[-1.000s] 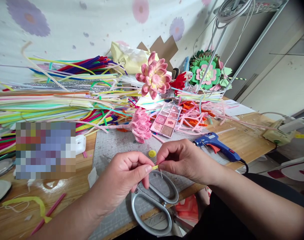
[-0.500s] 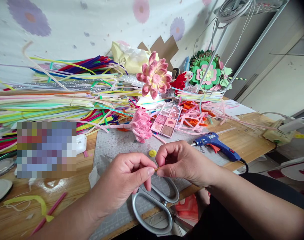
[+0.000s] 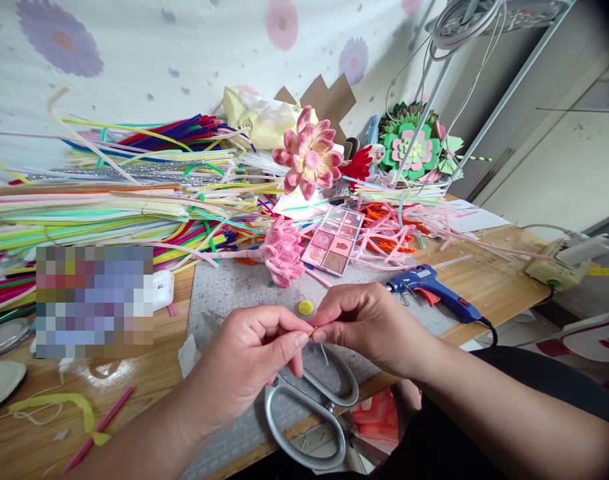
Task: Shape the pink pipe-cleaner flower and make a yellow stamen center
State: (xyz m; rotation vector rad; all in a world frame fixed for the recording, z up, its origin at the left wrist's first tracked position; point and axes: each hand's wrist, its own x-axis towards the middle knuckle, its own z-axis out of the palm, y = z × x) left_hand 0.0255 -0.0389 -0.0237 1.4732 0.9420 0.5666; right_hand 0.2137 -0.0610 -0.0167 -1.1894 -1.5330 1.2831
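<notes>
My left hand [image 3: 259, 357] and my right hand [image 3: 359, 323] meet over the cutting mat, thumbs and forefingers pinched together. Between their fingertips is a small orange-brown strand [image 3: 313, 332], mostly hidden by the fingers. A thin whitish end [image 3: 325, 355] hangs below the right fingertips. Just beyond the hands lies a small yellow coil [image 3: 305, 307], touched by neither. Grey-handled scissors [image 3: 309, 460] rest beneath my left hand, their blades partly covered. Farther back, a pink fuzzy flower [image 3: 283, 252] lies on its side, beside a makeup palette [image 3: 334, 241].
A blue hot glue gun [image 3: 434, 291] lies to the right on the grey cutting mat [image 3: 219, 280]. Bundles of coloured pipe cleaners [image 3: 84, 213] fill the back left. A pink-and-yellow flower [image 3: 309, 155] stands upright behind. A power strip [image 3: 559, 267] sits at the right edge.
My right hand has turned slightly and its fingers have straightened along the strand. The whitish end below the fingertips shows more now. My left hand has barely moved.
</notes>
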